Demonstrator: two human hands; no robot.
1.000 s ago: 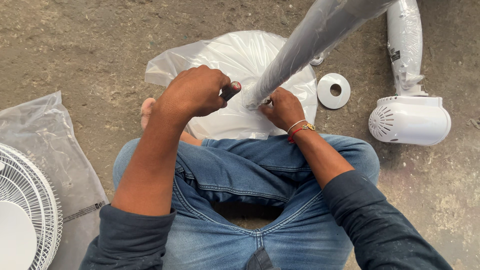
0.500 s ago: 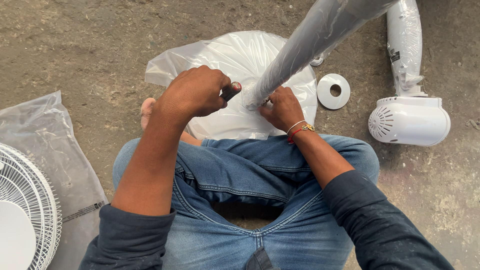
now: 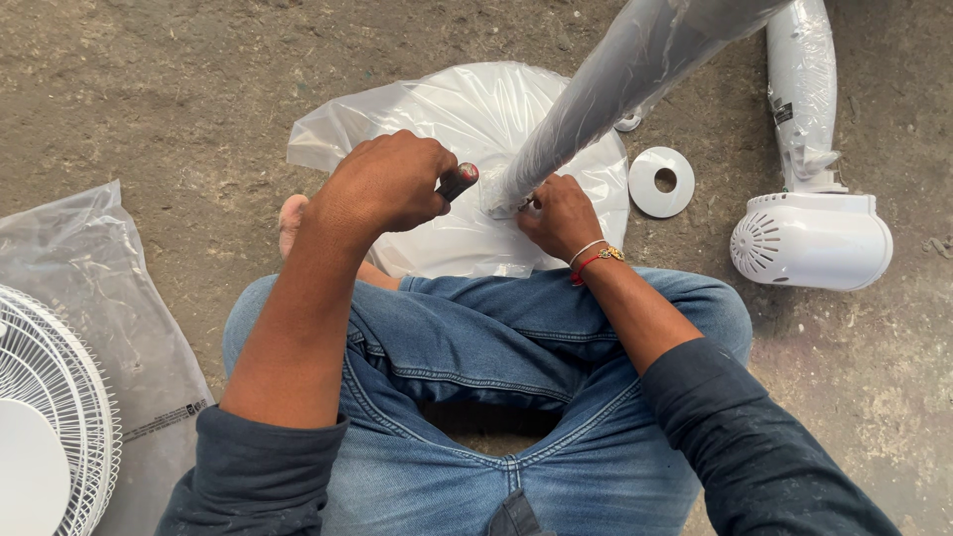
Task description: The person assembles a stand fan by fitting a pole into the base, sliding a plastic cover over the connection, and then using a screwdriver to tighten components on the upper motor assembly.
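Left hand [image 3: 389, 186] shut tight round a tool with a dark red handle [image 3: 458, 182], tip pointed at the foot of the pole [image 3: 606, 89]. Right hand [image 3: 559, 214] pinching that foot, down on the round white base [image 3: 467, 119], both in thin clear bags. White ring [image 3: 662, 182] and fan motor [image 3: 812, 239] close by on the floor; fan grille [image 3: 45, 437] far left. Could slip and poke the nearby fingers. Could tip too, with such a long pole leaning over.
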